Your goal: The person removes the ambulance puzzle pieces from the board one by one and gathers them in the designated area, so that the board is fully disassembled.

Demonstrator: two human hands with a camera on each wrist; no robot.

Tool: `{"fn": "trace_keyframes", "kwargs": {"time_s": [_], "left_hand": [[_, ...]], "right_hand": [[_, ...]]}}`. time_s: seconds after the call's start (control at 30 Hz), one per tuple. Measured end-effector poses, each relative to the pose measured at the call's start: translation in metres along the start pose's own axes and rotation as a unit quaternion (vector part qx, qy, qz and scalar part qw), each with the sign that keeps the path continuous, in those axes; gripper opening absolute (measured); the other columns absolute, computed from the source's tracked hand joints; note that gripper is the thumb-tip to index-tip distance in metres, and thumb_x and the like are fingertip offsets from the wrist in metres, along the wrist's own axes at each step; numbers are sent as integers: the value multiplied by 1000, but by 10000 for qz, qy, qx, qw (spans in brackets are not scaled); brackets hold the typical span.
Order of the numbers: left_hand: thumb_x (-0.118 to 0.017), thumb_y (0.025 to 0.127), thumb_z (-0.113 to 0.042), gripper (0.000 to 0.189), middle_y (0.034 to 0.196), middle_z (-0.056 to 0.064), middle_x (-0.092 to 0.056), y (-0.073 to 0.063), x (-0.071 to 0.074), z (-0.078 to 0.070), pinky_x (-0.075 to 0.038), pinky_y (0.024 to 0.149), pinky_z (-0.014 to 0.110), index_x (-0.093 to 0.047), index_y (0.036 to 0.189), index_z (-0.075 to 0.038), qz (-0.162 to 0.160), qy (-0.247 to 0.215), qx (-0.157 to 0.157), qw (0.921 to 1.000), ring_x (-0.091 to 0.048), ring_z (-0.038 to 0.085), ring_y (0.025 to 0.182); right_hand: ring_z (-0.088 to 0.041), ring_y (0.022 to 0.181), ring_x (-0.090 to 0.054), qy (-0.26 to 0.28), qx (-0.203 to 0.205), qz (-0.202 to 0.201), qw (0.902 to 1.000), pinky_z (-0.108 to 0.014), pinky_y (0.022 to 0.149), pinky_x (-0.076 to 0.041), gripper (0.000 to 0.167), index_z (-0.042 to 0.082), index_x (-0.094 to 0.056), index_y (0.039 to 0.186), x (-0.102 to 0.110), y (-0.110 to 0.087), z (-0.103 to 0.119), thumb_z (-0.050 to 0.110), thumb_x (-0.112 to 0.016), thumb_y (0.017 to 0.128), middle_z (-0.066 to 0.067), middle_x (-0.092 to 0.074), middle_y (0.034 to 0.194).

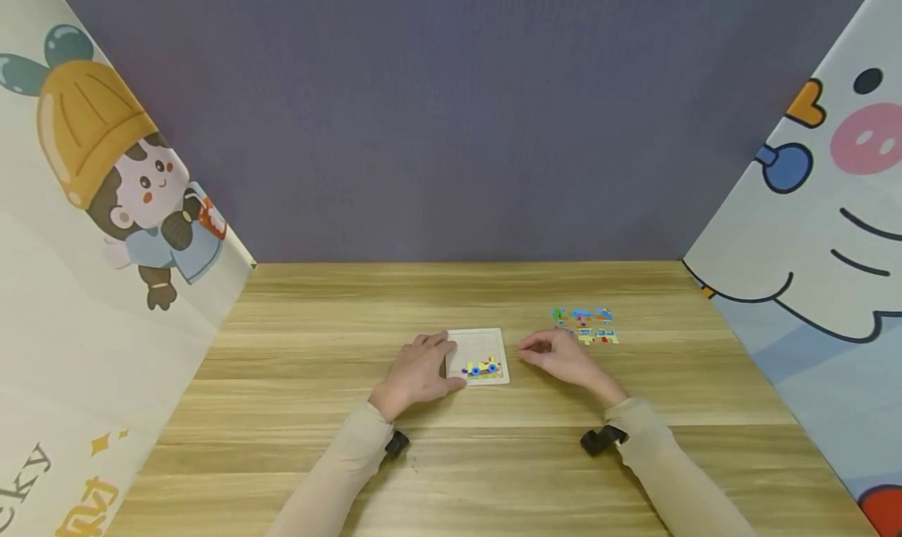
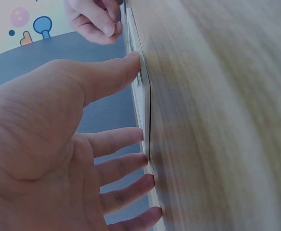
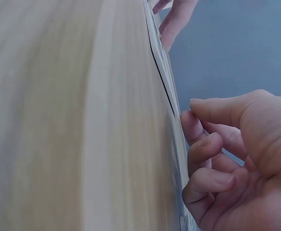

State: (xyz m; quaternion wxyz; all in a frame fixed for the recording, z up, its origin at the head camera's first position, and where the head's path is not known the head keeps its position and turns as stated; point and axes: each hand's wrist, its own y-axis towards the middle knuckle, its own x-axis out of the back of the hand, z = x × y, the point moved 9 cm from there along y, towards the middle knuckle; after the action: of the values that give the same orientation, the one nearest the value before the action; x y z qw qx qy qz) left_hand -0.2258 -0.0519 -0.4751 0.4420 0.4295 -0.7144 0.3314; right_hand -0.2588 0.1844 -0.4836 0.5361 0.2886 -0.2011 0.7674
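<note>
A white square puzzle tray [image 1: 486,339] lies on the wooden table, with a joined yellow-and-blue vehicle picture [image 1: 482,368] along its lower part. My left hand [image 1: 420,371] rests at the tray's left side, thumb at the near edge and fingers at the far-left corner. In the left wrist view, the fingers of that left hand [image 2: 82,139] are spread and fairly straight. To the right of the tray, apart from it, is my right hand [image 1: 561,358]. The right wrist view shows this right hand [image 3: 232,159] with curled fingers, thumb tip against the index finger; nothing shows between them.
Several loose colourful puzzle pieces [image 1: 583,318] lie in a group beyond the right hand, partly hidden by it. A dark grey panel [image 1: 451,130] stands behind the table [image 1: 338,294]. Cartoon-printed walls rise at the left and right.
</note>
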Motion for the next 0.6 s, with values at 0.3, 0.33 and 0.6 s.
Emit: {"fn": "trace_keyframes", "kwargs": {"time_s": [0.3, 0.33, 0.6], "left_hand": [[-77, 95, -48, 71, 168, 17, -44, -2, 0, 0, -40, 122, 63, -58, 151, -8, -14, -89, 12, 10000, -43, 43, 152], [-77, 95, -48, 71, 168, 17, -45, -2, 0, 0, -40, 122, 63, -58, 151, -8, -15, -94, 15, 10000, -43, 43, 152], [-76, 96, -50, 71, 167, 16, -45, -1, 1, -1, -40, 122, 63, -58, 151, -9, -30, -67, 21, 10000, -43, 42, 152]], "right_hand": [[-13, 92, -67, 243, 6, 197, 9995, -28, 81, -54, 14, 11, -82, 108, -17, 3, 11, 20, -76, 99, -4, -80, 107], [-13, 91, -67, 261, 7, 225, 9994, -27, 80, -54, 14, 11, -81, 108, -19, 3, 13, 19, -76, 99, -4, -80, 106], [-11, 93, -68, 175, 50, 187, 9997, -31, 84, -55, 14, 15, -82, 108, -30, 6, 27, 23, -76, 99, 2, -80, 102]]}}
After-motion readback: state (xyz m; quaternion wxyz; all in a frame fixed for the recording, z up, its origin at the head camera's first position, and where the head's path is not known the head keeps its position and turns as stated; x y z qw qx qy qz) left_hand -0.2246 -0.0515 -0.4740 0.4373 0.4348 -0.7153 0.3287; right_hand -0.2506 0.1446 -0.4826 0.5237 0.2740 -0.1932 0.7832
